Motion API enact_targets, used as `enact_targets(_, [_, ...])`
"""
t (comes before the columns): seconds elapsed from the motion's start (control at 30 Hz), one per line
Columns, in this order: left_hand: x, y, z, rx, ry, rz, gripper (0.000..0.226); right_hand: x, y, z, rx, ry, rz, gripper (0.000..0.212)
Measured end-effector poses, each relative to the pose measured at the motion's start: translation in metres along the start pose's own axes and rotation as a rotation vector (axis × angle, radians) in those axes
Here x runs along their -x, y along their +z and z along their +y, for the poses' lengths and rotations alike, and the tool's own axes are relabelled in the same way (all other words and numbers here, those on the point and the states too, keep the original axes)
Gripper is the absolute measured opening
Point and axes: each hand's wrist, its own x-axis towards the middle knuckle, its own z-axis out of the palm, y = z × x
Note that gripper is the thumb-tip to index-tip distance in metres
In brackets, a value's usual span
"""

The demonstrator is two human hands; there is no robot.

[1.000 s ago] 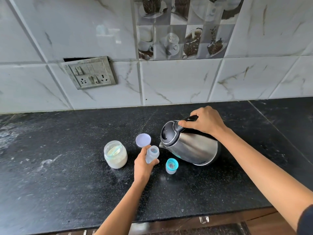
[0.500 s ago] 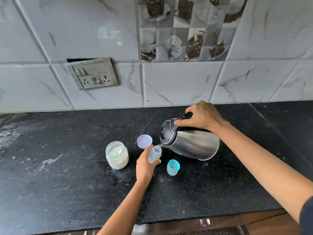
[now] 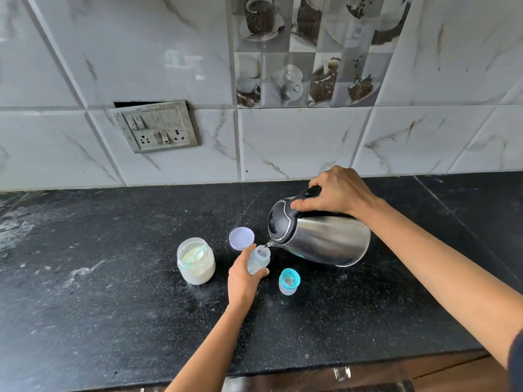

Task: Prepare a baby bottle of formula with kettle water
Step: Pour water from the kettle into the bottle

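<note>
A small clear baby bottle (image 3: 259,260) stands open on the black counter (image 3: 113,278), held upright by my left hand (image 3: 244,278). My right hand (image 3: 336,190) grips the black handle of a steel kettle (image 3: 325,239), which is lifted and tipped left. Its spout sits just over the bottle's mouth and a thin stream of water runs in. The bottle's teal-ringed teat cap (image 3: 289,281) stands to the right of the bottle. A glass jar of white formula powder (image 3: 195,261) with a scoop inside stands open to the left.
The jar's pale lilac lid (image 3: 241,238) lies behind the bottle. A switch and socket plate (image 3: 158,125) is on the tiled wall at the back left. Powder smears mark the counter's left side. The counter's front edge and a drawer handle (image 3: 342,373) are below.
My right hand has lifted the kettle off the counter and tipped it further left, bringing the spout over the bottle. My left hand has stayed on the bottle.
</note>
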Motion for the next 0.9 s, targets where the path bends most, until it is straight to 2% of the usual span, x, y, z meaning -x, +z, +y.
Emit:
enact_targets(0.1, [0.0, 0.0, -0.001, -0.003, 0.0, 0.008, 0.067, 0.0, -0.003, -0.001, 0.008, -0.01, -0.001, 0.063])
enact_targets(0.9, [0.002, 0.001, 0.001, -0.013, -0.017, 0.018, 0.067, -0.006, -0.018, -0.007, 0.059, -0.029, -0.037, 0.068])
